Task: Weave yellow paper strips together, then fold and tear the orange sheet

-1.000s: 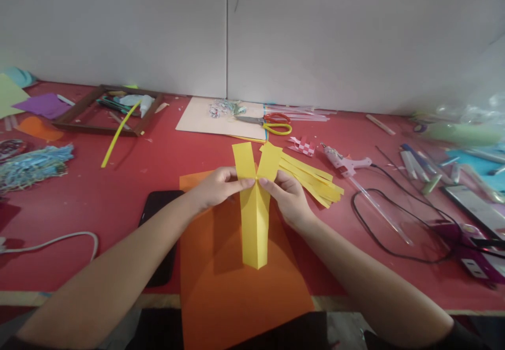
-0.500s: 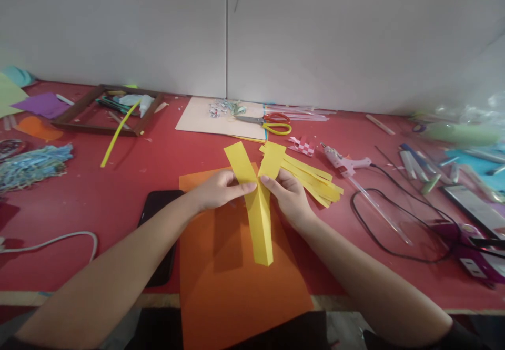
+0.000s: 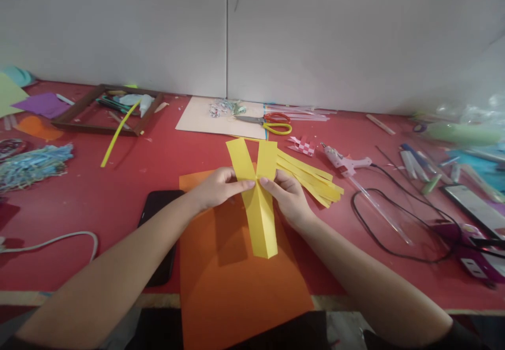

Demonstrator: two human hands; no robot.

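Yellow folded paper (image 3: 261, 224) is up in the middle of the scene, held over an orange sheet (image 3: 244, 297) at the near side of the red counter (image 3: 173, 158). From where I stand, its far part splits into two flaps spread in a V; the near part is creased lengthwise. The left hand (image 3: 219, 186) pinches its left side, the right hand (image 3: 291, 195) its right, fingers closed on the paper, thumbs near the split. Yellow strips (image 3: 315, 179) lie just right of the right hand, a pink glue gun (image 3: 347, 166) beyond them, and a black phone (image 3: 158, 203) rests left of the sheet.
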